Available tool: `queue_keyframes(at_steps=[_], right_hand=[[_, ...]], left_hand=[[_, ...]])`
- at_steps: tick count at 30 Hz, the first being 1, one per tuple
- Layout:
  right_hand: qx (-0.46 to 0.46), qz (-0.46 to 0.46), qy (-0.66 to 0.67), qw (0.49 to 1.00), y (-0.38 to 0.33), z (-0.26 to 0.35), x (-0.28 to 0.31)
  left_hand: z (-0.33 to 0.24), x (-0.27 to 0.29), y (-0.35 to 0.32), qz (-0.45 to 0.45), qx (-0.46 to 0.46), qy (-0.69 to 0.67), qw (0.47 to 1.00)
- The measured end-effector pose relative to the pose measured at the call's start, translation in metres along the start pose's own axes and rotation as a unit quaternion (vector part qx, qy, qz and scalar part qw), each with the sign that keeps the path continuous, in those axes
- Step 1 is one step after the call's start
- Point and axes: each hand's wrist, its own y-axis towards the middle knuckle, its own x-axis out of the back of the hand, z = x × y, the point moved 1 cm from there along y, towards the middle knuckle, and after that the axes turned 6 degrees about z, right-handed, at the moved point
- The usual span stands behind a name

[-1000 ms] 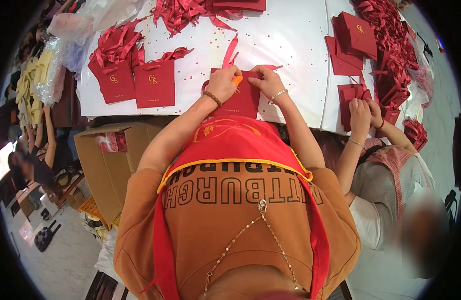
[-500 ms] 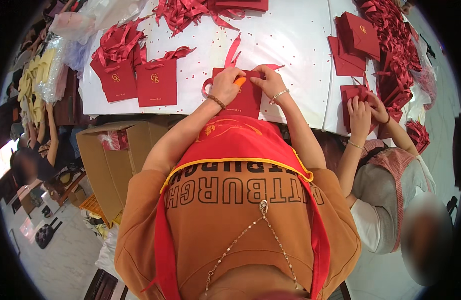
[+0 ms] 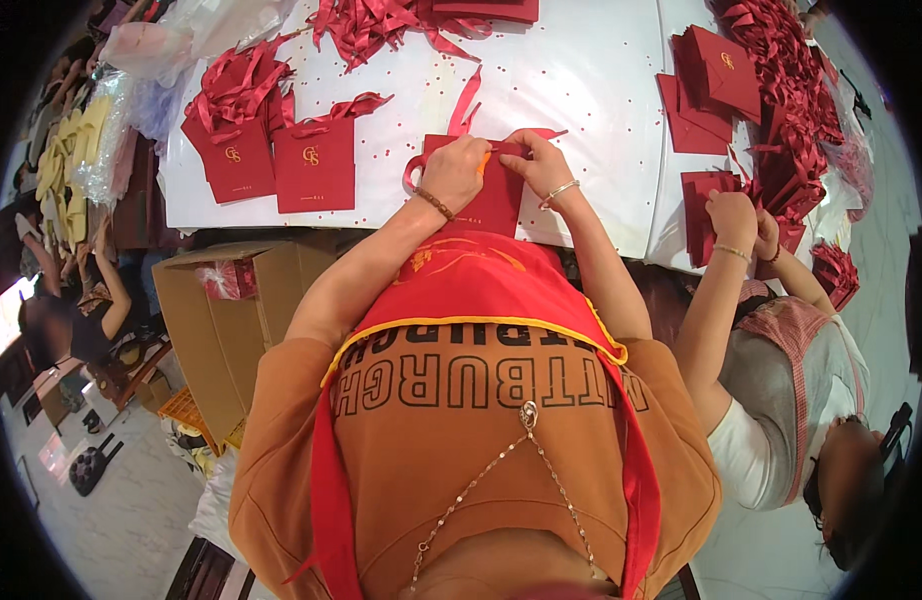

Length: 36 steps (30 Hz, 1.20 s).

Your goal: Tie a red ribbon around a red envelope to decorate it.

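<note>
A small red paper bag (image 3: pixel 498 203) lies at the table's near edge, under both my hands. My left hand (image 3: pixel 455 170) is closed over its upper left part, gripping a small orange tool (image 3: pixel 485 160) mostly hidden by the fingers. My right hand (image 3: pixel 543 163) pinches at the bag's top edge, apparently on the red ribbon (image 3: pixel 556 133), whose end sticks out past the fingers. Another length of ribbon (image 3: pixel 465 102) stands out beyond the bag, and a loop shows left of my left hand.
Red bags with ribbons (image 3: pixel 314 175) lie to the left. More ribbons (image 3: pixel 356 30) lie at the far side, and bags (image 3: pixel 719 75) are heaped at right. A co-worker's hand (image 3: pixel 731 218) works there. A cardboard box (image 3: pixel 221 310) stands below the table at left. Red dots are scattered across the white tabletop (image 3: pixel 581 90).
My left hand has turned slightly, its fingers now covering more of the orange tool. My right hand stays nearly in place. The co-worker at right has shifted both hands and leaned.
</note>
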Motion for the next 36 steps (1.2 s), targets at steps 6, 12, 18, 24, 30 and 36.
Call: queue_keyframes(at_steps=[6,12,18,24,30,36], right_hand=[[0.008,-0.011,-0.004,1.000,0.000,0.001,-0.002],[0.026,-0.014,0.022,0.999,0.000,-0.004,-0.002],[0.024,-0.011,0.047,0.999,-0.003,-0.001,-0.001],[0.050,-0.003,0.102,0.994,-0.001,-0.011,-0.003],[0.032,-0.012,0.086,0.996,-0.001,-0.009,-0.003],[0.020,0.006,0.173,0.985,0.001,-0.012,-0.005]], left_hand=[[0.002,-0.005,-0.001,-0.007,-0.014,0.043,0.999],[0.001,-0.006,0.003,0.013,0.016,0.033,0.999],[-0.003,-0.001,0.008,0.071,0.048,0.029,0.996],[-0.003,0.000,0.008,0.104,0.024,0.054,0.993],[-0.005,-0.008,0.005,0.086,0.045,0.039,0.994],[0.006,-0.001,0.000,0.029,0.096,-0.056,0.993]])
